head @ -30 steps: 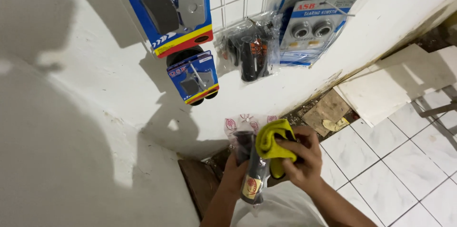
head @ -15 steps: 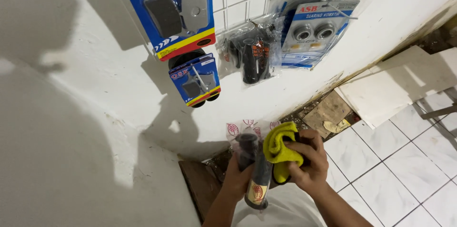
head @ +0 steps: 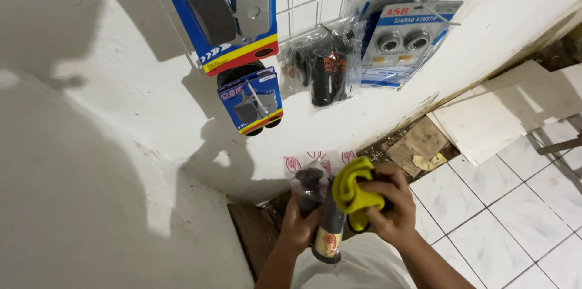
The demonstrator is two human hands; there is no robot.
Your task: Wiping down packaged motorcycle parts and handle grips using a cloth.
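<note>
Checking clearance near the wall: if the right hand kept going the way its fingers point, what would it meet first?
Probably the bagged grips in the left hand; the right hand presses a yellow cloth toward them.

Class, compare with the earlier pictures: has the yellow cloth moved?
Cannot tell: the yellow cloth sits in much the same spot below the small blue pack on the wall; any shift may be the camera's.
</note>
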